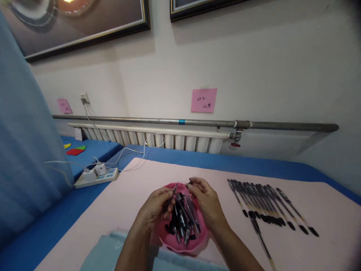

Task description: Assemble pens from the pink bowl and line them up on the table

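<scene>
My left hand (pixel 158 205) is closed in a pinch on a slim pen part (pixel 175 188), its pointed end tilted up. My right hand (pixel 207 205) pinches a small black piece (pixel 188 184), perhaps a pen cap; the fingers partly cover it. The two held pieces are apart, above the far side of a pink bowl (pixel 180 248) with a wavy rim. Inside the bowl lie several clear pen barrels (pixel 191 214) and small black parts (pixel 170 228). Both forearms reach in from the bottom edge, one on either side of the bowl.
A row of slender dark pen pieces (pixel 262 201) with black ends lies at the right on the pink sheet (pixel 113 210). One similar piece (pixel 262 239) lies nearer me. Pale blue cloth (pixel 105 250) is in front. A power strip (pixel 97 178) with cables stands left.
</scene>
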`<state>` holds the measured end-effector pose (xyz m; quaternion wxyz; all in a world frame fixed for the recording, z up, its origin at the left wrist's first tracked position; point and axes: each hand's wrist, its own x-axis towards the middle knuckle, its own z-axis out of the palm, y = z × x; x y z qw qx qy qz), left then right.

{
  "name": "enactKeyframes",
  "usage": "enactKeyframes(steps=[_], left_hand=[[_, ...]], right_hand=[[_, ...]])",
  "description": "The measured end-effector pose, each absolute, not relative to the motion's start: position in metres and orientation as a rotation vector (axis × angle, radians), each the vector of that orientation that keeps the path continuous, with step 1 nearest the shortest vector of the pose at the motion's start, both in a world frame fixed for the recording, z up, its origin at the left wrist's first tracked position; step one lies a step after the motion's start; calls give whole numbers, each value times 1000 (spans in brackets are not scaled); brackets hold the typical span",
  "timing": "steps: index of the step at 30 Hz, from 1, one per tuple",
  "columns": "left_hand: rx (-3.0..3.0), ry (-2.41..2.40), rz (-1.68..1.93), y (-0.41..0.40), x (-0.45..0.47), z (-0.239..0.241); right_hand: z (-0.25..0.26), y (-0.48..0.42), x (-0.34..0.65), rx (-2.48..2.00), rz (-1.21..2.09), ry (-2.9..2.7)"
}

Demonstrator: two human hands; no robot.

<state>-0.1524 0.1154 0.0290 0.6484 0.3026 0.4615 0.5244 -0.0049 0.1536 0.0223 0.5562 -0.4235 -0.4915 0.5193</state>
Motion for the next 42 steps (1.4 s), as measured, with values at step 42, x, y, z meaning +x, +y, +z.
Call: enactKeyframes(steps=[42], left_hand=[[637, 988, 1113, 111, -142, 38]], right_hand=[[17, 136, -19, -856, 1642, -976]])
